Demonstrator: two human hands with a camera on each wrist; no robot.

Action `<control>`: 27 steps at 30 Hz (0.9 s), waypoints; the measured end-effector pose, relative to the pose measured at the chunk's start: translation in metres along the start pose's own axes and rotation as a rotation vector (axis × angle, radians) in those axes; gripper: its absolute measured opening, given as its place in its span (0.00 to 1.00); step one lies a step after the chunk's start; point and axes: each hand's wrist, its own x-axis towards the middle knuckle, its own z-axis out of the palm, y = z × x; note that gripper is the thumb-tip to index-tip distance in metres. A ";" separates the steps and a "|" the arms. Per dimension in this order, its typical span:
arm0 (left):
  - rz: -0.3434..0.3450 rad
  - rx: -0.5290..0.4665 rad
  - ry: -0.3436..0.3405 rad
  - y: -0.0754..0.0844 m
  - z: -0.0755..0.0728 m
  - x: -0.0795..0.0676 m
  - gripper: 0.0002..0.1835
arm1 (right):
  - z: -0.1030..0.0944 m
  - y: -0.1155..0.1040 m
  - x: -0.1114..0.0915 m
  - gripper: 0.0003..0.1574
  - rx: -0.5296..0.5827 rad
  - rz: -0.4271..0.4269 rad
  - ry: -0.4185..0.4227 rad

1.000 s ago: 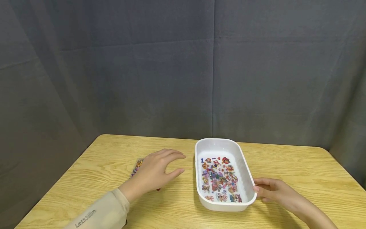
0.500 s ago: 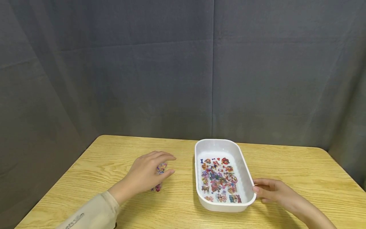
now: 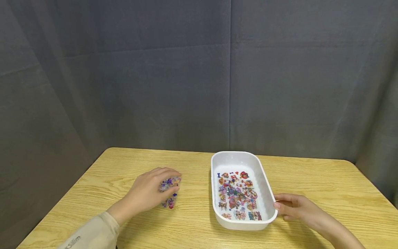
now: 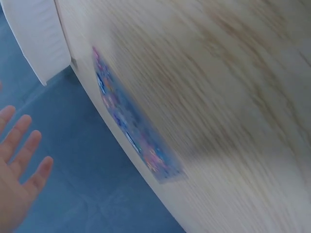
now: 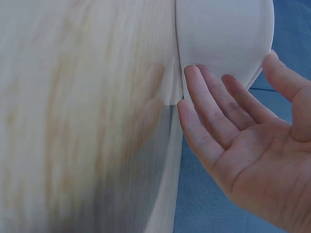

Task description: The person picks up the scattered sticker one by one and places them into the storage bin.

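Note:
A clear sticker sheet with small purple, blue and pink pictures [image 3: 169,202] lies on the table, partly hidden under my left hand [image 3: 152,190] in the head view. In the left wrist view that hand [image 4: 17,165] appears apart from the sheet [image 4: 129,119], its fingers spread and holding nothing. A white plastic tray [image 3: 244,225] stands right of centre, with several colourful stickers [image 3: 237,195] inside on its bottom. My right hand [image 3: 296,209] is at the tray's near right corner. In the right wrist view its relaxed fingers [image 5: 211,107] meet the outer wall, and the thumb reaches the rim.
The light wood table [image 3: 323,183] has rounded far corners. A dark grey curtain [image 3: 174,97] hangs behind it and on both sides. Bare wood separates the sheet from the tray.
My left hand has moved left, away from the tray and over the sticker sheet, uncovering the sheet's right part. The right hand and tray stay in place.

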 end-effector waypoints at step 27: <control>-0.154 -0.131 -0.173 -0.035 -0.011 -0.025 0.22 | 0.001 0.001 0.000 0.39 0.000 0.002 0.019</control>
